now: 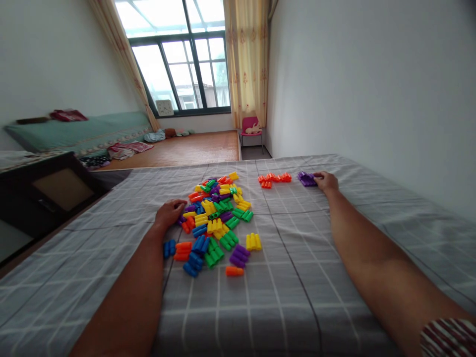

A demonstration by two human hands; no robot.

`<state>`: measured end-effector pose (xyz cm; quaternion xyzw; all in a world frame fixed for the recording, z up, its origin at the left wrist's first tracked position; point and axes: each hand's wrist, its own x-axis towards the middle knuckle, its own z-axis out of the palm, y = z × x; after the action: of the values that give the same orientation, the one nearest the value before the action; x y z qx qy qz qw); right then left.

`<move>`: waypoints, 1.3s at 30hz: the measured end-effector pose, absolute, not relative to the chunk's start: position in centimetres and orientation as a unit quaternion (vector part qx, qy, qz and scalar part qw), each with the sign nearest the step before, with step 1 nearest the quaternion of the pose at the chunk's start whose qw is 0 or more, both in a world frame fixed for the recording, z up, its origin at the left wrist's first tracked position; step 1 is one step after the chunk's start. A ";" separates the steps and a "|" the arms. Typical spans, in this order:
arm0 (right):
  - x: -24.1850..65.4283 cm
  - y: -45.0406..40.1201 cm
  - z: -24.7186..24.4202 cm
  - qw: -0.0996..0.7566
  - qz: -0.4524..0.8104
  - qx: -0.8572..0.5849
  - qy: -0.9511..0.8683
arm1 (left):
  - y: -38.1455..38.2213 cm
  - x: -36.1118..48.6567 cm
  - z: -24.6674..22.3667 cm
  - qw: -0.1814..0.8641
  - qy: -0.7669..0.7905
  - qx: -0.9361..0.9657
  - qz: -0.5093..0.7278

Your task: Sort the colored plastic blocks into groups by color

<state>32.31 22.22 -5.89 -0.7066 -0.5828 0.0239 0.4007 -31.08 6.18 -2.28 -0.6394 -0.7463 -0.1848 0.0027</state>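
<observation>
A loose pile of plastic toy building blocks (pixel 215 225), shaped like joined tubes in yellow, green, blue, purple and orange, lies on a grey checked sheet. My left hand (pixel 171 212) is at the pile's left edge, fingers curled in beside purple pieces; what they hold, if anything, is hidden. Far to the right, my right hand (pixel 326 182) pinches the right end of a small cluster of purple blocks (pixel 306 179) resting on the sheet. Left of that cluster sits a group of orange-red blocks (pixel 275 179).
The grey checked sheet (pixel 282 297) covers the surface before me. A white wall (pixel 372 99) runs along the right. Beyond are a brown bed mat (pixel 201 146), a pink chair (pixel 250 123) and a window. A dark cabinet (pixel 40 198) stands at the left.
</observation>
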 end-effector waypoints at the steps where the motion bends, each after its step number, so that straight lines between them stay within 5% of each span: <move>1: 32.1 22.1 -5.8 0.397 0.020 -0.706 -0.586 | 6.2 -31.1 -2.4 0.003 -0.746 -0.639 -0.186; 8: 28.1 21.4 -1.1 0.454 -0.020 -0.688 -0.566 | 6.2 -31.0 -2.4 0.002 -0.747 -0.639 -0.183; 12: 20.7 18.8 3.3 0.466 0.025 -0.552 -0.691 | 6.0 -30.6 -2.0 0.006 -0.750 -0.637 -0.177; 21: 4.9 7.9 2.4 0.215 0.122 -0.115 -0.962 | 5.9 -30.7 -2.1 -0.010 -0.747 -0.639 -0.186; 28: 2.9 6.7 -0.3 0.173 0.040 -0.187 -0.966 | 5.6 -30.2 -1.6 -0.009 -0.754 -0.633 -0.175; 39: 4.4 7.8 1.8 0.198 0.232 -0.246 -0.920 | 6.0 -30.8 -2.0 0.003 -0.745 -0.638 -0.195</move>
<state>4.38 7.81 1.85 -0.2455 -0.9201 0.2323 0.1981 -30.75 5.99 -2.01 -0.6376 -0.7453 -0.1947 0.0035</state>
